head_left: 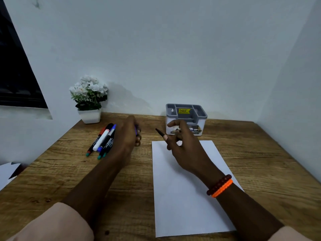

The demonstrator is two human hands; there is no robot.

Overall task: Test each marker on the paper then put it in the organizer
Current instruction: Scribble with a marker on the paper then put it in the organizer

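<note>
A blank white sheet of paper (187, 197) lies on the wooden desk. Behind it stands a grey and white organizer (186, 117) with open compartments. Several markers (102, 140) lie in a bunch at the left. My left hand (128, 134) is curled round something purple, a small piece that shows between its fingers. Above the paper's far edge, my right hand (180, 141) pinches a dark marker (160, 133) whose tip points up and left. The two hands are a short way apart.
A white pot of white flowers (89, 100) stands at the back left by the wall. Walls close the desk (52, 180) at the back and right. Some white paper (7, 173) shows at the left edge.
</note>
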